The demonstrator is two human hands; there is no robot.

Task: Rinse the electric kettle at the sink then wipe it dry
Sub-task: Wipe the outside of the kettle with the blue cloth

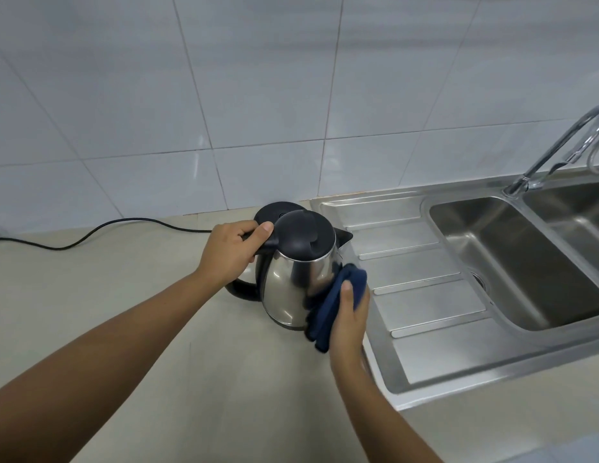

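A stainless steel electric kettle (pixel 291 282) with a black lid and black handle stands upright on the beige counter, its spout pointing right toward the sink. My left hand (pixel 233 252) grips the top of the handle. My right hand (pixel 350 315) presses a folded dark blue cloth (pixel 338 295) against the kettle's right side, low on the body. The steel sink basin (pixel 525 259) lies to the right, with a ribbed drainboard (pixel 425 295) between it and the kettle.
The kettle's black power base (pixel 274 208) sits behind it against the tiled wall, its black cord (pixel 124 225) running left across the counter. A chrome tap (pixel 559 152) rises at the far right above the sink.
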